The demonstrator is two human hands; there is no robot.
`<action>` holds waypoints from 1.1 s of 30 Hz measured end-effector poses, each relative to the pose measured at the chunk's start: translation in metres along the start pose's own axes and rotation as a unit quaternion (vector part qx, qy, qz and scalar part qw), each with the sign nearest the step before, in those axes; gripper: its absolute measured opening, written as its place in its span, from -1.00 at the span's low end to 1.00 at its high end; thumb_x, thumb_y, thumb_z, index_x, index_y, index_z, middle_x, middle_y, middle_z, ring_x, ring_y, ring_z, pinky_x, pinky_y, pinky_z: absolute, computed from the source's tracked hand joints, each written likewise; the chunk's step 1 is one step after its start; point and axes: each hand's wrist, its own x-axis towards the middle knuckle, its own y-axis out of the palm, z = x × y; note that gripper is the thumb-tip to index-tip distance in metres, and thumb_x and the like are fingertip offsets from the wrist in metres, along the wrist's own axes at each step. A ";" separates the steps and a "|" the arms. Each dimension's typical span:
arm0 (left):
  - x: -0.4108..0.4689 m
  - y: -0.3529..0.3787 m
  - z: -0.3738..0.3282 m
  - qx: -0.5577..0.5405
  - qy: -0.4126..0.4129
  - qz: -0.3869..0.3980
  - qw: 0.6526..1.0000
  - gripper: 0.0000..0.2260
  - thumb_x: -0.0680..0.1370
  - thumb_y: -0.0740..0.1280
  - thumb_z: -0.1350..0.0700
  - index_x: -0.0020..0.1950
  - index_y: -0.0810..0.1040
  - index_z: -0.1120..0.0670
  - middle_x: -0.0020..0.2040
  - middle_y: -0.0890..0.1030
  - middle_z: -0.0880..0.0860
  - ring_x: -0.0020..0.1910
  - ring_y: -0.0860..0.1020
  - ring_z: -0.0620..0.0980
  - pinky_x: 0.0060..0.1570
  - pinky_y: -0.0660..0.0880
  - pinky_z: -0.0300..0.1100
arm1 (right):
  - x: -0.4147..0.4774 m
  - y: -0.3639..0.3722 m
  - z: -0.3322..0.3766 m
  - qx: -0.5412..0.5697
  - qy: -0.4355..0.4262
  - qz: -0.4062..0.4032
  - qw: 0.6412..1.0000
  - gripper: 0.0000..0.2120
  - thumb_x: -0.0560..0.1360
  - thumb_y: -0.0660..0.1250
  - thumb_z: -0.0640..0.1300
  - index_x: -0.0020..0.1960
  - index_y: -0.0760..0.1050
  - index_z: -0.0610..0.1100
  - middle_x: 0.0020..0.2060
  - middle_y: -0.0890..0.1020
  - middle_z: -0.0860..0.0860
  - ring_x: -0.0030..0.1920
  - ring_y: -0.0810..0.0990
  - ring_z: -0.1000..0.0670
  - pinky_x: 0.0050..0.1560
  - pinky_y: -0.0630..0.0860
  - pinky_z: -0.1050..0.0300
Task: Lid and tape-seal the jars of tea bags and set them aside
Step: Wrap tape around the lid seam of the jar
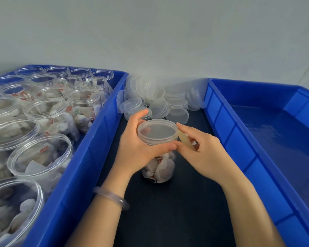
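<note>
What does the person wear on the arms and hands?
Both forearms are bare, with no sleeves in view. The left hand and right hand have no gloves and no visible rings. A translucent pale round bangle sits on the left wrist.

Left hand [132, 145] and right hand [203, 154] are bare, on bare forearms [248, 202]. A smooth, translucent, pale bangle [112, 196] circles the wrist just behind the left hand.
</note>
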 end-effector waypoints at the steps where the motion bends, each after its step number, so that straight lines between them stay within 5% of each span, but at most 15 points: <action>1: 0.000 -0.002 0.000 -0.012 0.000 -0.004 1.000 -0.10 0.03 0.53 -0.27 0.33 0.33 -0.15 0.10 0.53 -0.14 0.07 0.50 -0.36 -0.04 0.43 -0.49 | -0.001 -0.003 -0.001 0.000 0.003 0.002 1.000 -0.51 0.44 0.34 0.12 0.36 0.35 0.28 -0.08 0.51 0.46 0.00 0.49 0.33 -0.05 0.40 0.51; 5: 0.004 -0.008 0.005 -0.063 -0.034 -0.006 0.997 -0.12 0.02 0.65 -0.18 0.27 0.36 -0.18 0.05 0.60 -0.07 0.02 0.58 -0.26 -0.07 0.52 -0.34 | -0.003 -0.011 -0.004 -0.006 0.006 -0.048 0.999 -0.70 0.37 0.41 0.12 0.08 0.62 0.10 -0.31 0.57 0.11 -0.21 0.49 0.18 -0.16 0.44 0.39; 7: 0.004 -0.008 0.006 -0.085 -0.049 -0.001 0.995 -0.17 0.00 0.61 -0.14 0.22 0.39 -0.20 0.05 0.61 -0.03 0.01 0.60 -0.21 -0.07 0.56 -0.28 | -0.002 -0.010 -0.005 0.006 0.031 -0.046 0.998 -0.74 0.35 0.43 0.16 0.01 0.64 0.14 -0.36 0.58 0.16 -0.27 0.50 0.25 -0.24 0.40 0.45; 13: 0.004 -0.013 0.006 -0.059 -0.037 0.060 0.996 -0.16 0.06 0.66 -0.05 0.29 0.43 -0.04 0.06 0.61 -0.10 0.06 0.58 -0.25 -0.04 0.52 -0.37 | 0.002 -0.007 -0.006 0.005 0.034 -0.055 0.998 -0.30 0.13 0.23 0.46 0.14 0.62 0.11 -0.26 0.60 0.20 -0.21 0.50 0.24 -0.25 0.40 0.32; 18: 0.013 -0.021 -0.003 -0.016 -0.067 0.143 0.987 -0.10 0.07 0.51 -0.21 0.38 0.40 -0.04 0.16 0.58 -0.12 0.13 0.56 -0.21 0.11 0.54 -0.17 | -0.003 -0.004 -0.003 -0.051 -0.032 -0.079 0.995 -0.34 0.31 0.22 0.40 0.04 0.52 -0.16 -0.18 0.60 -0.05 -0.19 0.51 -0.05 -0.20 0.53 -0.14; 24: 0.015 -0.006 -0.017 0.089 -0.032 0.078 0.993 -0.08 -0.02 0.49 -0.40 0.29 0.45 -0.10 0.16 0.44 -0.19 0.08 0.45 -0.32 -0.12 0.43 -0.48 | -0.010 -0.002 0.005 -0.123 -0.072 -0.146 0.979 -0.46 0.40 0.22 0.31 -0.08 0.60 -0.16 -0.27 0.63 0.01 -0.30 0.54 0.00 -0.38 0.54 0.01; 29: 0.013 -0.015 -0.012 0.058 -0.018 0.036 0.997 -0.18 0.04 0.53 -0.28 0.26 0.46 -0.09 0.05 0.53 -0.26 0.02 0.49 -0.44 -0.16 0.42 -0.57 | -0.010 -0.012 -0.001 -0.051 -0.011 -0.041 0.998 -0.62 0.42 0.37 0.09 0.19 0.59 0.00 -0.26 0.58 0.18 -0.22 0.50 0.21 -0.20 0.43 0.42; 31: 0.012 -0.017 -0.010 0.033 -0.029 0.038 0.998 -0.23 0.05 0.48 -0.24 0.22 0.50 -0.04 0.05 0.55 -0.22 0.00 0.52 -0.38 -0.16 0.45 -0.53 | -0.008 -0.014 -0.001 -0.045 0.007 -0.051 0.998 -0.57 0.36 0.31 0.21 0.17 0.60 0.10 -0.25 0.61 0.19 -0.20 0.54 0.20 -0.20 0.47 0.38; 33: 0.011 -0.018 -0.007 0.012 -0.033 0.062 0.997 -0.31 0.08 0.55 -0.19 0.17 0.54 -0.02 0.04 0.60 -0.17 0.02 0.57 -0.26 -0.12 0.50 -0.45 | -0.007 -0.012 0.003 -0.044 0.007 -0.074 0.996 -0.61 0.34 0.31 0.25 0.08 0.62 0.11 -0.28 0.63 0.09 -0.20 0.57 0.09 -0.15 0.57 0.10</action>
